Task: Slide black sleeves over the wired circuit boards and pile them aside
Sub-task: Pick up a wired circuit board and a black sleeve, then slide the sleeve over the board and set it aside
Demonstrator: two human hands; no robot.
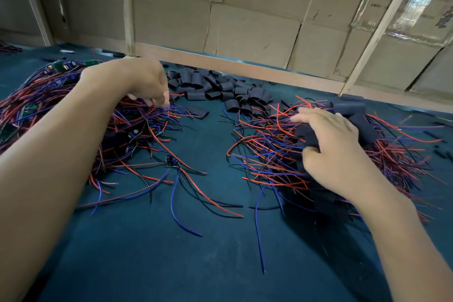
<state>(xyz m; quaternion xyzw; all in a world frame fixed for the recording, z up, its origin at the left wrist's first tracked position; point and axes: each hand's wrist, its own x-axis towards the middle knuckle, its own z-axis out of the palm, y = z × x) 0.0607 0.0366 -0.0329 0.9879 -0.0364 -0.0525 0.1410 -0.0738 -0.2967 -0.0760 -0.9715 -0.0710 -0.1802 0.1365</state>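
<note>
Dark teal counter (152,240). Left hand (144,81) reaches forward, arm extended, fingers curled down, the grip pinching wire ends at the far edge of the unsleeved board pile (73,110) on the left. Right hand (333,149) lies palm-down on the sleeved pile (343,154) at right, fingers spread and nearly straight, thumb tucked under against a black sleeve; the grip is released, pressing only. Loose black sleeves (220,86) heaped at centre back, between both piles.
</note>
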